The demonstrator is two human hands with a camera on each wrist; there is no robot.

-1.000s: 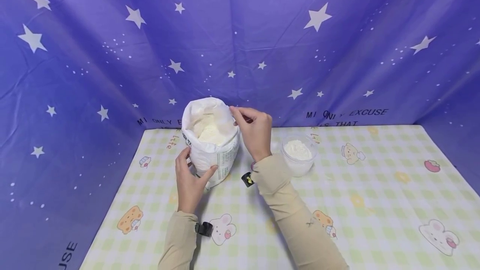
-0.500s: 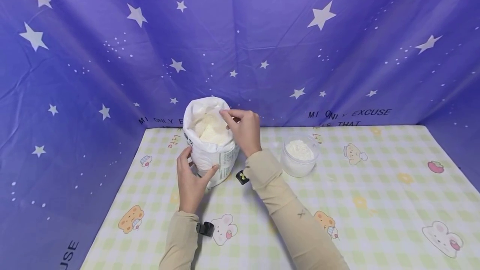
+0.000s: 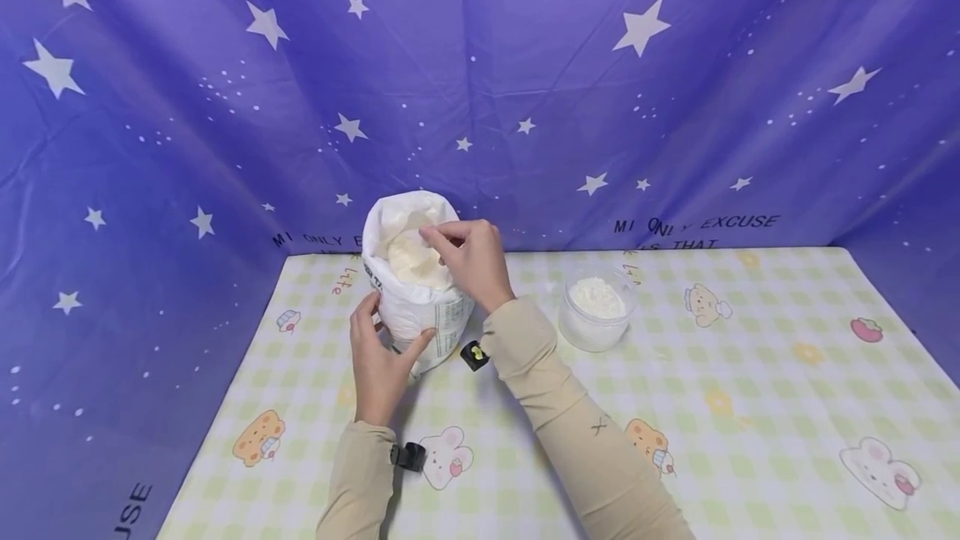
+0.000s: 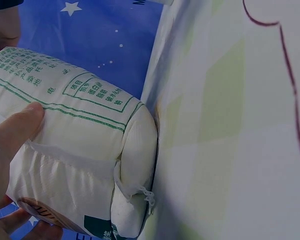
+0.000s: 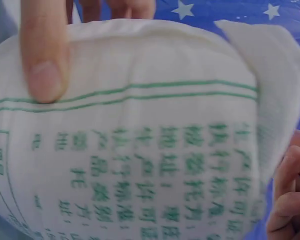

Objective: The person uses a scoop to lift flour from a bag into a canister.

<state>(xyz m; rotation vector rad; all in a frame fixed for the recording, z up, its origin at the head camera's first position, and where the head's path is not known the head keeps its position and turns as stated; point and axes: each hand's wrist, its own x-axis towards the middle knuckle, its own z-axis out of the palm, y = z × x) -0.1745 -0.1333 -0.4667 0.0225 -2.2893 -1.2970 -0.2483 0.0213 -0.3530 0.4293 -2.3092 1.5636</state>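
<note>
An upright white woven bag (image 3: 431, 315) with green print is open at the top, showing pale flour-like powder (image 3: 405, 261) inside. My left hand (image 3: 380, 365) holds its lower near side, thumb and fingers spread around it; in the left wrist view the thumb (image 4: 27, 122) presses the printed face. Over the mouth of the bag, my right hand (image 3: 476, 261) pinches a pale translucent scoop-like thing, largely hidden by the fingers and powder. In the right wrist view, the curled right fingers (image 5: 290, 200) show beside the bag's rim.
A clear round tub (image 3: 596, 333) holding white powder (image 3: 598, 297) stands right of the bag. The checked tablecloth (image 3: 765, 390) covers the table. A blue starry curtain (image 3: 480, 90) hangs close behind the bag.
My right hand has moved left and slightly down, from the bag's right rim to over its mouth. My left hand keeps its hold, and the bag stays in place.
</note>
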